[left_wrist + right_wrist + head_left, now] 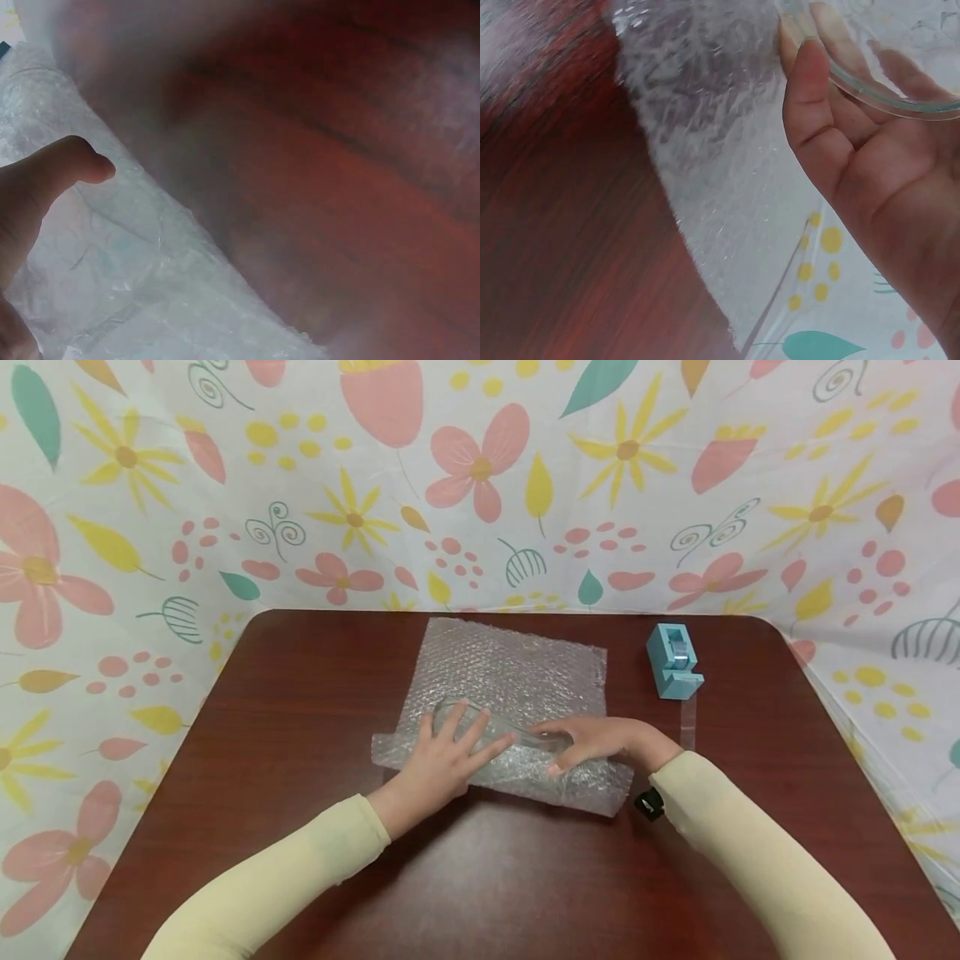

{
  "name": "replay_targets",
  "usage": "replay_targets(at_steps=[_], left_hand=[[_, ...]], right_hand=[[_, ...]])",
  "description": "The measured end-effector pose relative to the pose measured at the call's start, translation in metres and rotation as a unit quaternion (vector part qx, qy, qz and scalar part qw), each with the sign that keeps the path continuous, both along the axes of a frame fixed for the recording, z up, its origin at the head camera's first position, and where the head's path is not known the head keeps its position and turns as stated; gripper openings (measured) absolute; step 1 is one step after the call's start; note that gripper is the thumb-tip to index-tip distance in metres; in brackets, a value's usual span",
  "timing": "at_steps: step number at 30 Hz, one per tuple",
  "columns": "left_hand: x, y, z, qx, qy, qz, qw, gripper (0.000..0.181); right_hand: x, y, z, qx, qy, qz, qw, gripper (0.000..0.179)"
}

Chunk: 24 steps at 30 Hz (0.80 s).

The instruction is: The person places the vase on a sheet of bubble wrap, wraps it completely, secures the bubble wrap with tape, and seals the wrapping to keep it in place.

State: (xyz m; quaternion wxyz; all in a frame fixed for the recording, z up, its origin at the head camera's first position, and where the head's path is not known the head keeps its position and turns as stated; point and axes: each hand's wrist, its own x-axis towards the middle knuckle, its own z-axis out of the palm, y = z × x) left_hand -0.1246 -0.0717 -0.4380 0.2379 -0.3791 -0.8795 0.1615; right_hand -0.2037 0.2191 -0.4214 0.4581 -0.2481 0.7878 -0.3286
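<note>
A clear glass vase (517, 732) lies on its side on a sheet of bubble wrap (517, 664), whose near edge is folded up over part of it. My left hand (442, 764) rests on the vase and the folded wrap with its fingers spread. In the left wrist view, the left thumb (52, 176) lies over the wrap. At the vase's right end my right hand (600, 739) holds the mouth, its thumb on the near side over the wrap. The right wrist view shows fingers against the round glass rim (930, 112).
A light blue tape dispenser (670, 664) stands at the back right of the dark red-brown table (322, 693). From it a strip of clear tape (687, 722) extends toward my right wrist. Behind the table hangs a floral cloth (480, 543).
</note>
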Motion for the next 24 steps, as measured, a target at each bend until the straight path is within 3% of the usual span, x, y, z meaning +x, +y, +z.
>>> replay_targets(at_steps=[7,14,19,24], left_hand=[[-0.003,0.002,0.006,0.006,-0.030,-0.007,0.9995,0.105],[-0.005,-0.001,0.004,0.016,-0.015,-0.023,0.9995,0.104],[-0.007,-0.001,0.004,0.009,-0.010,-0.029,0.9995,0.103],[-0.009,0.002,0.006,0.002,-0.029,-0.023,0.9993,0.103]], right_hand=[[-0.005,0.003,0.004,0.012,-0.009,0.004,0.9999,0.100],[-0.009,-0.002,0.010,0.046,0.012,0.045,0.9978,0.098],[-0.008,0.000,0.009,0.052,0.018,0.039,0.9977,0.095],[-0.010,0.009,0.014,0.039,0.040,0.022,0.9982,0.085]])
